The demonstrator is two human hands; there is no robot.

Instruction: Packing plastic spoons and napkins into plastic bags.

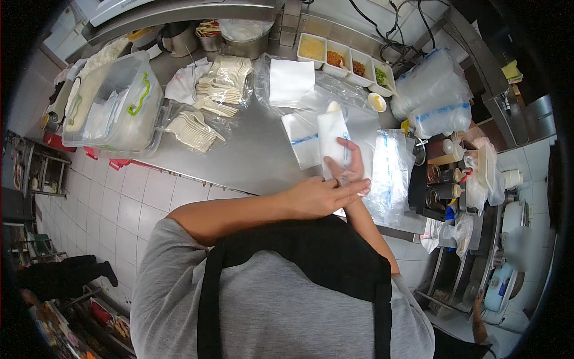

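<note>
My right hand is closed round a white cutlery pack, a slim napkin-like wrapping with a pale rounded utensil tip showing at its far end. My left hand crosses in front, its fingers stretched out over the heel of the right hand. Some thin clear plastic seems to lie by the left fingertips, though it is hard to make out. Just left of the pack lies a white packet with a blue band. Clear plastic sleeves with blue print lie to the right of my hands.
White napkins and bundled pale disposable cutlery lie farther back. Tubs of toppings line the back edge. A clear bin stands left, a bag of plastic right, beside sauce bottles. Other people show at the lower corners.
</note>
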